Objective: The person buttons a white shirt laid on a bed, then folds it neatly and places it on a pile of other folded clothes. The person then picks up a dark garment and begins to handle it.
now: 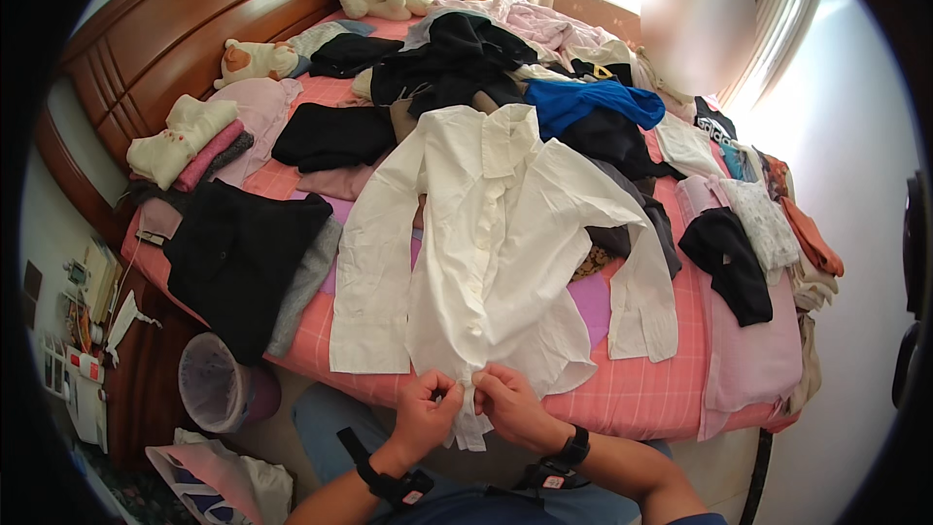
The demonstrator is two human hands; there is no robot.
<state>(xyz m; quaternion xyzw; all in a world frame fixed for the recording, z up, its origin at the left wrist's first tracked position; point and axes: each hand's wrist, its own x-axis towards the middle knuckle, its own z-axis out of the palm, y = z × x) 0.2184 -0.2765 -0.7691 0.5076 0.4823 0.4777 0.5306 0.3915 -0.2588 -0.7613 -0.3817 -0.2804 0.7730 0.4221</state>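
Note:
A white button-up shirt [455, 233] lies face up on the bed, its collar [510, 135] pointing away from me and both long sleeves spread out. My left hand [428, 408] and my right hand [514, 405] pinch the front placket close to the hem, thumbs almost meeting. Below my fingers the hem hangs past the mattress edge. Several buttons run up the placket, and one button [475, 332] shows just above my hands. What sits exactly between my fingertips is hidden.
Piled clothes [452, 51] cover the pink checked bedsheet [641, 401]. Black garments [240, 255] lie at left, folded clothes [758, 226] at right. A lined waste bin [219, 386] and a bag [219, 477] stand on the floor at left. A blurred person [696, 22] is at the far right.

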